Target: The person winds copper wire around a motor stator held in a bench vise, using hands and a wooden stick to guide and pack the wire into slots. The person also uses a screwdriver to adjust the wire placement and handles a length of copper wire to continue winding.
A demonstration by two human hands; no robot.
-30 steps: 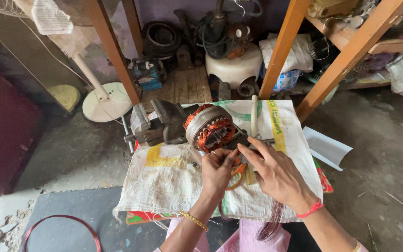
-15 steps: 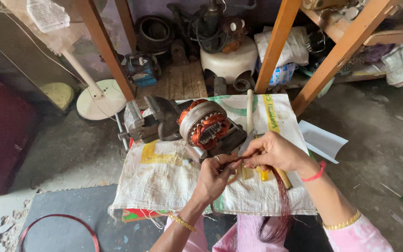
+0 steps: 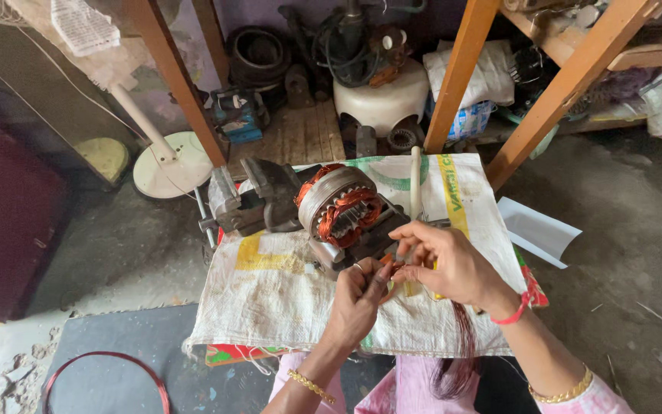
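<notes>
on a woven sack (image 3: 285, 291), both hands (image 3: 404, 276) pinch copper wire (image 3: 389, 264) beside the motor stator (image 3: 342, 207), bore facing up-right.

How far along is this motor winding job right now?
Done: copper coils already sit in the stator, which is on the sack.
In hand: left hand and right hand pinch copper wire ends beside it.
Left: a bundle of loose wire hangs below the right wrist.

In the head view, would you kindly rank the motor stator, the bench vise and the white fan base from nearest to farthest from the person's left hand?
From the left hand:
1. Motor stator, with copper windings, just above the hand on the sack.
2. Bench vise, farther up and to the left, beside the stator.
3. White fan base, farthest, on the floor at upper left.
</notes>
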